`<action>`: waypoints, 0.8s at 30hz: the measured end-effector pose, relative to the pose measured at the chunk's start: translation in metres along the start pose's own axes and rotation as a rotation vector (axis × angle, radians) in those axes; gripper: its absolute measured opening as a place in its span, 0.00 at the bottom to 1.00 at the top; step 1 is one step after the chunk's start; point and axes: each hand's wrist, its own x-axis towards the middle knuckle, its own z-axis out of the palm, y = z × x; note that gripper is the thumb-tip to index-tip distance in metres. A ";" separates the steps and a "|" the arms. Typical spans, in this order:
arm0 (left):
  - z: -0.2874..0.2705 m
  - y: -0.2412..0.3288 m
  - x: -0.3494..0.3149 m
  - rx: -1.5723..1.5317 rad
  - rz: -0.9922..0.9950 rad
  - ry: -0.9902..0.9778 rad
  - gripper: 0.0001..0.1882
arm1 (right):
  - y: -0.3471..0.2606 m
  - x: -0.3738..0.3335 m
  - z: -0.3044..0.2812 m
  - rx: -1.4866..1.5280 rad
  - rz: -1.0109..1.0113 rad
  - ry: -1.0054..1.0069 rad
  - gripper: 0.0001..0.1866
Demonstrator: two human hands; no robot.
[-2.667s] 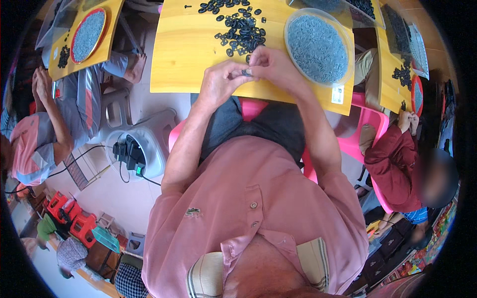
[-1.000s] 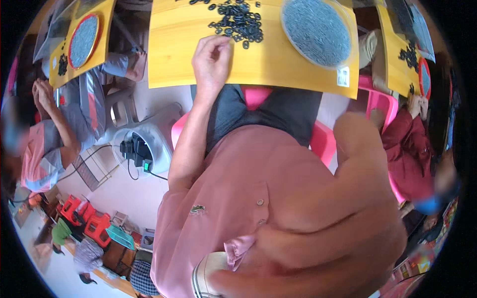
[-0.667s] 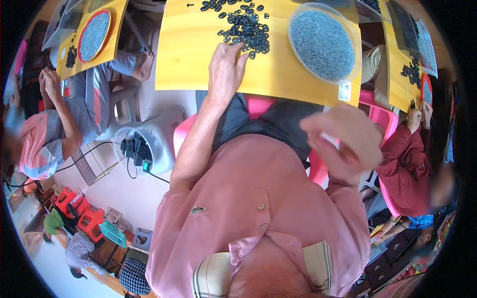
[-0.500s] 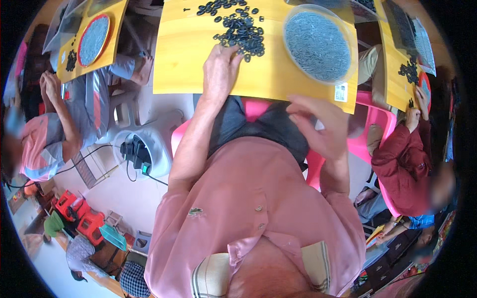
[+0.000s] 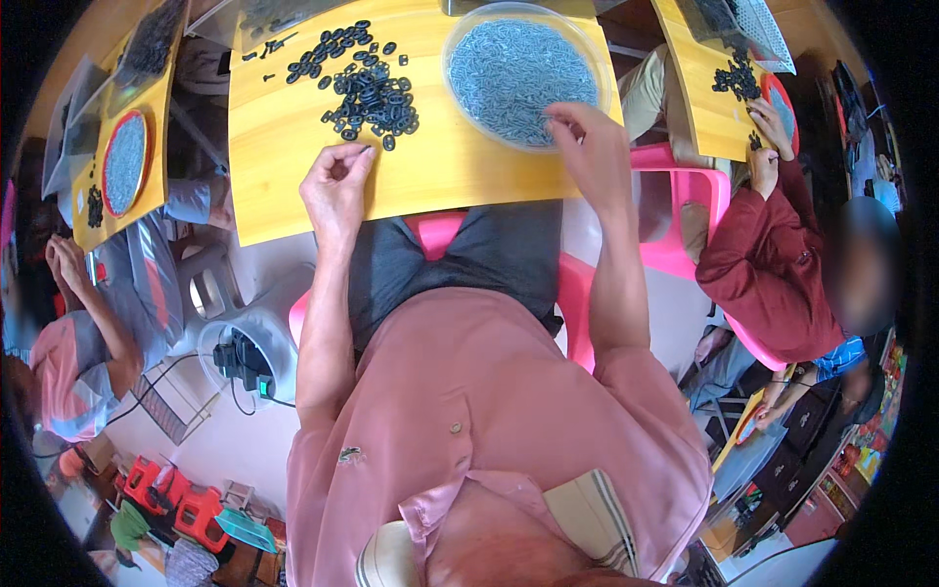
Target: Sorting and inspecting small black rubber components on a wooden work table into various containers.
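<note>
A small black piece is pinched between the thumb and forefinger of the left hand, which is held at the near side of a yellow wood-grain desk. At one o'clock from this hand, just beyond its fingertips, an untidy heap of small black oval plastic parts is laid on the desk. More of these parts are spread loosely at eleven o'clock from the heap, and a few thin dark pieces are scattered at ten o'clock.

At three o'clock from the heap, a wide, round, clear plastic tub is filled with small grey-blue metal pieces. The right hand is held at the tub's five o'clock side, its fingers bent and their tips placed over the contents; whether anything is pinched by them cannot be told.

At two o'clock from the view's centre, a second yellow desk is used by a person in a maroon long-sleeved top.
</note>
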 end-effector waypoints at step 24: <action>0.004 0.009 -0.009 0.028 0.079 -0.235 0.08 | 0.017 0.027 0.018 -0.234 -0.027 -0.176 0.06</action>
